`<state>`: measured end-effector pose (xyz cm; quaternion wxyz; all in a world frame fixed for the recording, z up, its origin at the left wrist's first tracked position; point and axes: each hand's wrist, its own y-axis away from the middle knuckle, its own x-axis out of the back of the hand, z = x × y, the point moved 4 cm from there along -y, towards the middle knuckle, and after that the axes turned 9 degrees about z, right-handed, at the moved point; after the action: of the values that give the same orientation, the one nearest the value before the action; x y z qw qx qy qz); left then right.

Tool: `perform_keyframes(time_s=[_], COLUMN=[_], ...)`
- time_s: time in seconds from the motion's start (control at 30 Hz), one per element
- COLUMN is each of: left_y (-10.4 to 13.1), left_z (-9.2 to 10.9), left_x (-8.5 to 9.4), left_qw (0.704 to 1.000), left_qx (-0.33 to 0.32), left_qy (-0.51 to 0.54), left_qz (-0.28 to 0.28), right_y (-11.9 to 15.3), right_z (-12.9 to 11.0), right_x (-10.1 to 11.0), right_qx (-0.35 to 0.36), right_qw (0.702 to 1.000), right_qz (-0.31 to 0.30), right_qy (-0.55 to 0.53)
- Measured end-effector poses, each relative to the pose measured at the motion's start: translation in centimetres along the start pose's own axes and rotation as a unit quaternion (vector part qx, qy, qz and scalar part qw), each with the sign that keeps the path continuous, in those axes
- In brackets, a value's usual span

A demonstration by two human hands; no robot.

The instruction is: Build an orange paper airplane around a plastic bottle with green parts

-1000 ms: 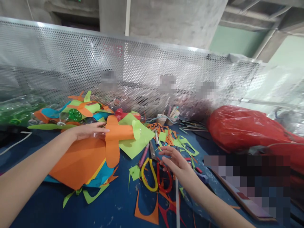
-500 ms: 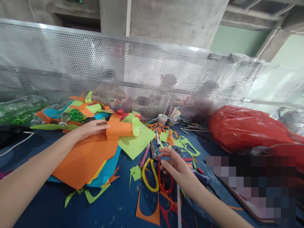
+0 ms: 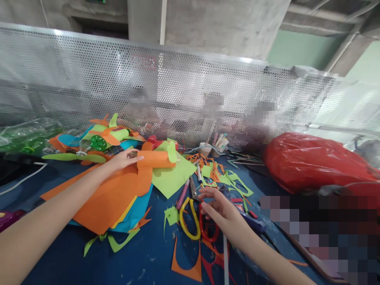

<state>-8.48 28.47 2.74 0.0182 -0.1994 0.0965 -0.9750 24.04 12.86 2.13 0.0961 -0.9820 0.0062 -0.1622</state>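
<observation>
My left hand [image 3: 126, 158] is closed on the near end of a bottle wrapped in orange paper [image 3: 156, 159], with orange paper wings and a light green piece at its far end. It lies over a green paper sheet [image 3: 168, 186] and a stack of orange sheets [image 3: 102, 198], with blue and yellow ones underneath. My right hand [image 3: 216, 204] hovers with fingers loosely curled and apart, nothing visible in it. Right beside it on the table lies a pair of scissors [image 3: 189, 221] with one yellow and one red handle. A purple marker [image 3: 182, 194] is left of the scissors.
Finished paper-and-bottle planes [image 3: 107, 134] and clear green bottles [image 3: 23, 138] sit at the back left. Paper scraps [image 3: 188, 261] are scattered about. Cups of pens [image 3: 219, 150] stand before a perforated metal screen [image 3: 184, 79]. A red plastic bag [image 3: 308, 162] is at right.
The wrapped bottle has rolled or tilted slightly in my left hand, its green piece now standing more upright. My right hand keeps nearly the same pose by the scissors. The view has shifted slightly.
</observation>
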Motion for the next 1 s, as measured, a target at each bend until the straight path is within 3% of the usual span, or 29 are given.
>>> perform_keyframes(time_s=[0.5, 0.73, 1.0], left_y=[-0.5, -0.4, 1.0], left_z=[-1.3, -1.2, 1.0], left_x=[-0.3, 0.3, 0.2], left_qw=[0.995, 0.972, 0.905], left_qx=[-0.055, -0.105, -0.254], left_qy=[-0.079, -0.177, -0.249], left_qz=[0.022, 0.109, 0.234], right_y=[0.2, 0.7, 2.0], right_z=[-0.1, -0.9, -1.5], right_x=[-0.2, -0.6, -1.6], right_qx=[0.006, 0.06, 0.156], right_qw=[0.999, 0.99, 0.955], right_qz=[-0.023, -0.033, -0.081], right_qy=[0.026, 0.123, 0.238])
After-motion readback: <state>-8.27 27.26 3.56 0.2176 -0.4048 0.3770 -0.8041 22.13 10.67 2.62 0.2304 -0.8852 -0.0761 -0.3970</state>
